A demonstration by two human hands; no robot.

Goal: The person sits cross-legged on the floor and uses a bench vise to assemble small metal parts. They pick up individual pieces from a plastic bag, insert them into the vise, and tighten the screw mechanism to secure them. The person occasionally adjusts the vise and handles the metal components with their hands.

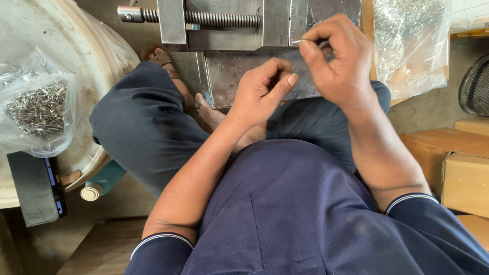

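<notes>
i see my right hand (338,61) raised at about one o'clock in the view, thumb and forefinger pinched shut on a small metal pin (297,41), thin and silvery, whose tip pokes out to the left of the fingertips. the pin sits right against the front face of the steel vise (229,23) at twelve o'clock, just beside the graduated edge of its jaw block; i cannot tell whether it actually touches the metal. my left hand (265,91) is lower, near the centre, fingers curled loosely inward with the forefinger stretched toward the right hand; whether it holds anything i cannot tell, since the palm faces away from me. it hovers over the flat grey plate (229,76) under the vise. the vise screw (204,18) runs out to eleven o'clock. at nine o'clock a clear plastic bag of small metal pieces (38,107) rests on a round pale drum (97,61), with a dark flat device (35,188) below it at eight o'clock. at one to two o'clock a second clear bag of metal pieces (410,40) hangs beside the vise. at three to four o'clock are brown cardboard boxes (458,163). my dark trousers (147,132) fill the middle left, with sandalled feet (206,109) tucked under the plate.
</notes>
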